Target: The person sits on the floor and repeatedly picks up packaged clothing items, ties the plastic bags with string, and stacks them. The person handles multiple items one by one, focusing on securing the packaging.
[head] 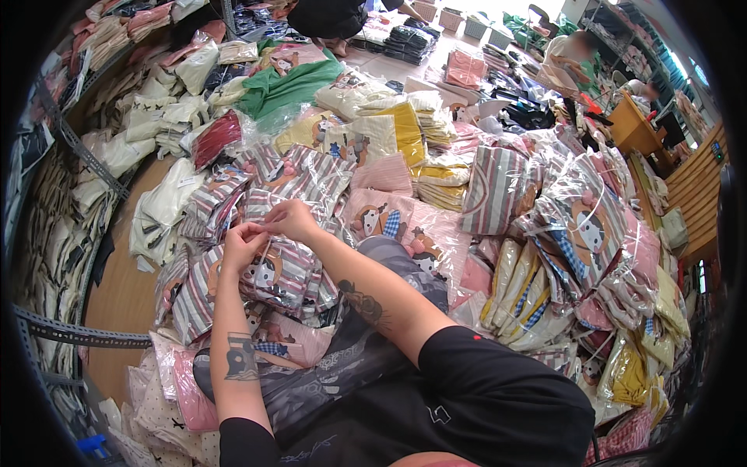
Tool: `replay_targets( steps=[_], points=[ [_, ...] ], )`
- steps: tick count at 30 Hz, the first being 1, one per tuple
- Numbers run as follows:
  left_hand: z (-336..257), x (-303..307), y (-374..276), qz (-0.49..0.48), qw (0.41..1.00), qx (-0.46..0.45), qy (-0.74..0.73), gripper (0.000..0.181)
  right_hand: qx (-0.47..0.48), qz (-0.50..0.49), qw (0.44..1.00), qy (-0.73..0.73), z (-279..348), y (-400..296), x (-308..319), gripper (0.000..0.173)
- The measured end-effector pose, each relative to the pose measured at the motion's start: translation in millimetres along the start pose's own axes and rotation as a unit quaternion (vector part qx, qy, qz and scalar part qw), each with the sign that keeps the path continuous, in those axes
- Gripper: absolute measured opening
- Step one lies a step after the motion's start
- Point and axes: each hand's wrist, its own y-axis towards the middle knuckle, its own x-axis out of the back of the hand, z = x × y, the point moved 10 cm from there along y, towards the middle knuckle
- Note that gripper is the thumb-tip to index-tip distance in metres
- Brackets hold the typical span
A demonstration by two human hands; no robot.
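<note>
My left hand (244, 245) and my right hand (292, 220) meet at their fingertips above striped garments in clear plastic bags (277, 280). Thumbs and forefingers pinch at something thin, perhaps a pale tie strip; it is too small to tell. A pale strip runs over the bagged stack just below the fingers. The striped garments bear a cartoon animal print. Beside them, right of my hands, lie pink garments (373, 213) with the same kind of print, bagged too. More striped bagged garments (300, 169) lie beyond my hands.
Bagged garments surround my legs. A tied striped bundle (578, 227) stands at the right, near yellow and cream bundles (516, 292). White bagged garments (160, 216) lie left, by a metal shelf frame (81, 149). A green cloth (286, 90) lies ahead. Other people (569, 58) are farther off.
</note>
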Motion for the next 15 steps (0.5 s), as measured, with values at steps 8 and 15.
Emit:
replay_targets(
  steps=[8,15],
  points=[
    [-0.9,2.7,-12.0,0.007,0.997,0.055,-0.062,0.015,-0.035,0.059,0.997,0.034,1.0,-2.4,-7.3,0.019],
    [-5.1,-0.7,-8.2,-0.002,0.999,0.010,-0.052,0.014,-0.022,0.073,0.997,0.030,7.8,-5.6,-7.1,0.018]
  ],
)
